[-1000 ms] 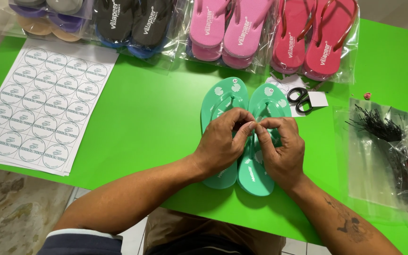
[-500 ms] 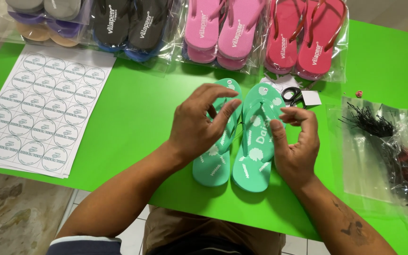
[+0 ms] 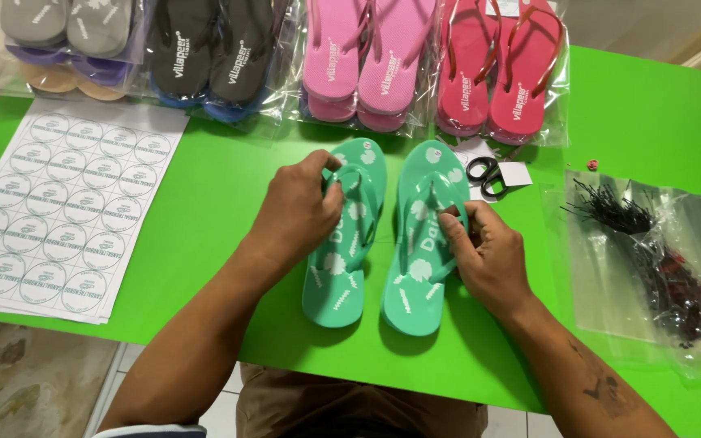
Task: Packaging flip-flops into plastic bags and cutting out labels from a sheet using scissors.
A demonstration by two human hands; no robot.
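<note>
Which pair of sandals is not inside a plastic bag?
The teal pair under the hands, lying bare on the green table; the grey, black, pink and red pairs behind are bagged.

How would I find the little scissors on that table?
Start at the green table and find the red flip-flops in plastic along its far edge. Just below them lie the small scissors beside a white tag; they alone have black loop handles.

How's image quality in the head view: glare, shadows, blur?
Head view: even, soft lighting; glare streaks on the clear plastic bags of packed flip-flops; faint shadows under the left hand, right hand and the pair of mint-green foam flip-flops; centre is sharp, no obvious motion blur.
</note>
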